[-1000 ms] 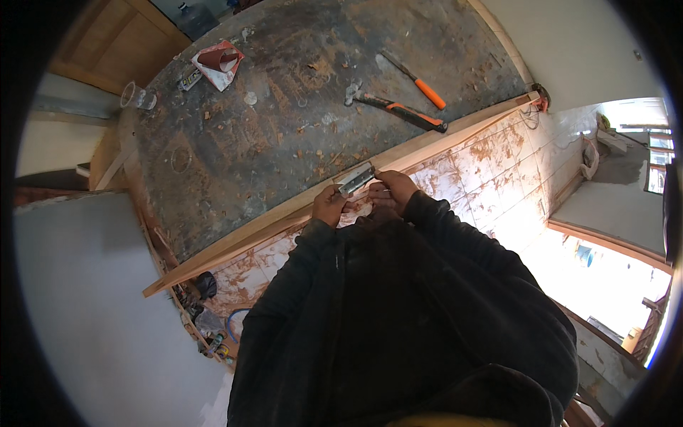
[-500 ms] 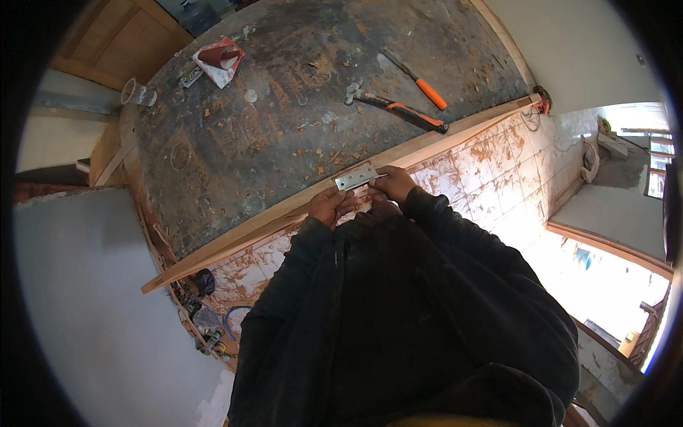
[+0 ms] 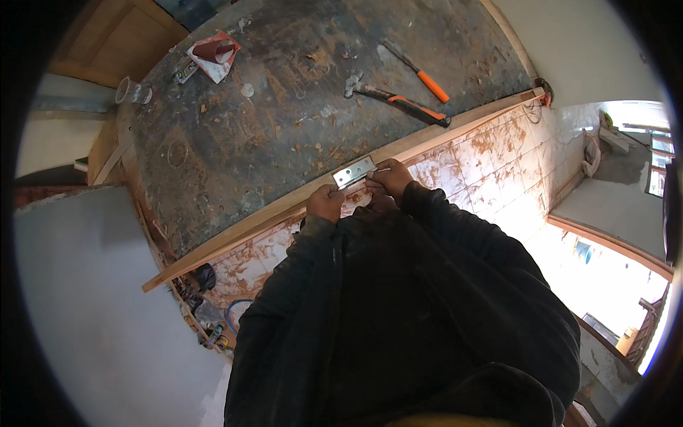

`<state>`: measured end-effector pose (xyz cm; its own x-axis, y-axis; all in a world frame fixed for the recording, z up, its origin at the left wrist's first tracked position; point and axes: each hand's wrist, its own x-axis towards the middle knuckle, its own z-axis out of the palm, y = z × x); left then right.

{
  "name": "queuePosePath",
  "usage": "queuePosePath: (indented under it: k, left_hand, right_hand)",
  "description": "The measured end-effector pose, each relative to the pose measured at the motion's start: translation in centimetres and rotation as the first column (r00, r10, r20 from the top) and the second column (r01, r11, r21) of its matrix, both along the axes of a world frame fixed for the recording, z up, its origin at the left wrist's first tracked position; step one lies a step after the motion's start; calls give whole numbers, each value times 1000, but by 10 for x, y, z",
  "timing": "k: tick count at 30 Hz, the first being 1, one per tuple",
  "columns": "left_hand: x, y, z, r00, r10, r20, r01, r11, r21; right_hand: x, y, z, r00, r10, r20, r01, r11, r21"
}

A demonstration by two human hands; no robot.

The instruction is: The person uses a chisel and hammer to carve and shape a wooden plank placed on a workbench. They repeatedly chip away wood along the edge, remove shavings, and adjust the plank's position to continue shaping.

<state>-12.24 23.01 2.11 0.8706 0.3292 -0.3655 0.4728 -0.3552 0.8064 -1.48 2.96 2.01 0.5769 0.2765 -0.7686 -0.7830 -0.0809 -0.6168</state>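
A silver metal hinge leaf [image 3: 354, 173] with screw holes lies against the upper face of a long wooden strip [image 3: 235, 238] at the near edge of the worktop. My left hand [image 3: 325, 204] pinches its left end, fingers curled in. At the other end, my right hand [image 3: 392, 178] grips it between thumb and fingers. Parts of both hands' fingers are hidden below the hinge. Beyond my right hand, a hammer [image 3: 398, 102] with a black and orange handle rests on the worktop. An orange-handled chisel [image 3: 430, 84] lies farther back.
Wood shavings litter the dark, stained worktop [image 3: 235, 135]. Toward its far left are a folded red-and-white sandpaper sheet [image 3: 215, 57] and a clear plastic cup [image 3: 133, 91]. Shavings also cover the tiled floor [image 3: 491, 160]. Bags and a blue hose [image 3: 231, 313] sit below on the left.
The hinge has turned slightly and now sits flatter along the strip. My left fingers have curled in closer under its left end. The hammer and chisel lie as before.
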Motion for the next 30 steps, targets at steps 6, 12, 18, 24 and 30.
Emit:
queuePosePath:
  k: [6,12,18,24,30]
  left_hand:
    - [4,5,5,992,-121,-21,122,951,283]
    - [8,12,15,913,-396,96,280,781,558]
    - [12,10,-2,840,-508,192,266,694,669]
    - [15,17,-15,854,-450,260,297,834,465]
    - [17,24,-19,836,-470,283,342,850,401]
  right_hand:
    - [1,2,4,992,-13,-128,28,993,112]
    - [3,11,17,965,-141,-223,161,984,73]
    - [13,9,16,980,-20,-197,13,999,-41]
    - [16,9,-1,985,69,-160,-84,992,-93]
    - [8,-10,-1,979,177,-104,-190,974,-125]
